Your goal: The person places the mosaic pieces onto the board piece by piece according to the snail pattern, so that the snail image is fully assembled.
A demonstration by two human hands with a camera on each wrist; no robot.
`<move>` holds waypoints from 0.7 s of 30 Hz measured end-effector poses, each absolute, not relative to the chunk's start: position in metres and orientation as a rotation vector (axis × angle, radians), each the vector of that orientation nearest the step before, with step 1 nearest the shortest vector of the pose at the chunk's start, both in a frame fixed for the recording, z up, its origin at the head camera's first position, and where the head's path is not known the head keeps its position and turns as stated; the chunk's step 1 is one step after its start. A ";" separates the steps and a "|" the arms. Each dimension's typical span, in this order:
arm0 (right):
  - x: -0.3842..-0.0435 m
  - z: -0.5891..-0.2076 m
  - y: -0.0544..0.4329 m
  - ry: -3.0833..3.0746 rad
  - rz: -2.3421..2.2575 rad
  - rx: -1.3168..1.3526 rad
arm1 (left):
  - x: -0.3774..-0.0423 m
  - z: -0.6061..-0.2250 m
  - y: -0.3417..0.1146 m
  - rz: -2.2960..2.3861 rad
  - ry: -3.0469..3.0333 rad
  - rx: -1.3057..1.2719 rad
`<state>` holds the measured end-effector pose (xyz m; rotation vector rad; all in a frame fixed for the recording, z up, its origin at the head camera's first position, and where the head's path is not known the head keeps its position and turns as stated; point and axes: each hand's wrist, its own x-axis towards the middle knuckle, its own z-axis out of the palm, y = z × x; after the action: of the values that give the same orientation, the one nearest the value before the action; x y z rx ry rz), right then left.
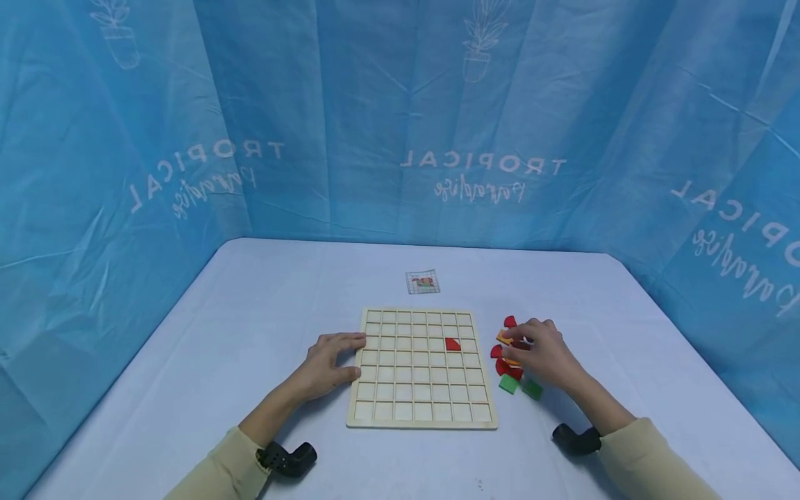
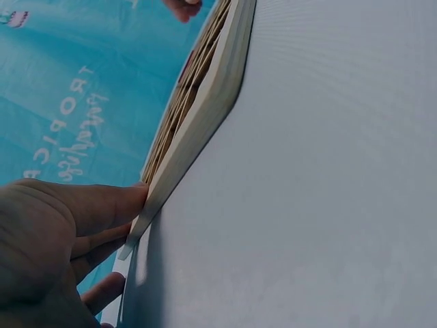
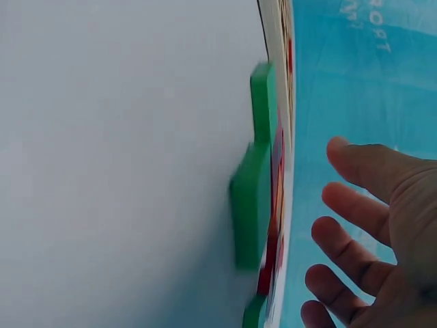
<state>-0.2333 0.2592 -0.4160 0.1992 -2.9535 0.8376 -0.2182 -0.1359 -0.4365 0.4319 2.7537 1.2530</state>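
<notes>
Red curved-edged tiles point(image 1: 502, 367), along with orange tiles point(image 1: 503, 339) and green square tiles point(image 1: 509, 383), are seen gathered on a white tabletop point(image 1: 294, 285) just right of a pale wooden grid board point(image 1: 422, 425). Above them the right hand point(image 1: 544, 352) is held with thumb and fingers parted, nothing visibly gripped. One red tile with a rounded side point(image 1: 451, 344) is set in a cell toward the board's far right corner, while the board's left edge is touched by the outstretched fingers and thumb of the left hand point(image 1: 320, 368), which is loosely spread. Farther out, a small printed card point(image 1: 422, 282) is laid beyond the board. Each tile would best be pinched by its edges and lifted singly, with the board steadied from the left. Some tiles are hidden under the right hand, contact by its fingertips cannot be confirmed, and the card's pattern is too small to be read.
</notes>
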 end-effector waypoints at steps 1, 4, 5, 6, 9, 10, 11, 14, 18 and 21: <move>-0.232 -0.416 0.264 -2.953 0.825 0.185 | -0.218 -0.437 -0.136 1.251 2.756 0.437; -0.229 -0.417 0.275 -2.960 0.797 0.157 | -0.219 -0.437 -0.136 1.266 2.749 0.437; -0.228 -0.418 0.278 -2.965 0.786 0.150 | -0.219 -0.437 -0.136 1.265 2.750 0.441; -0.227 -0.419 0.281 -2.968 0.774 0.143 | -0.219 -0.437 -0.136 1.265 2.750 0.443; -0.226 -0.421 0.287 -2.983 0.760 0.122 | -0.219 -0.436 -0.137 1.263 2.752 0.453; -0.226 -0.422 0.289 -2.986 0.756 0.119 | -0.218 -0.436 -0.137 1.262 2.753 0.458; -0.226 -0.423 0.290 -2.989 0.754 0.116 | -0.218 -0.436 -0.137 1.259 2.755 0.459; -0.228 -0.424 0.292 -2.985 0.753 0.125 | -0.218 -0.435 -0.137 1.258 2.754 0.465; -0.230 -0.424 0.293 -2.967 0.739 0.160 | -0.218 -0.435 -0.137 1.263 2.750 0.467; -0.233 -0.424 0.293 -2.961 0.735 0.176 | -0.218 -0.435 -0.136 1.262 2.752 0.467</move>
<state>-0.2326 0.2925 -0.4236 0.1760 -2.9610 0.7346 -0.2181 -0.1365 -0.4354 0.4670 2.7523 1.2620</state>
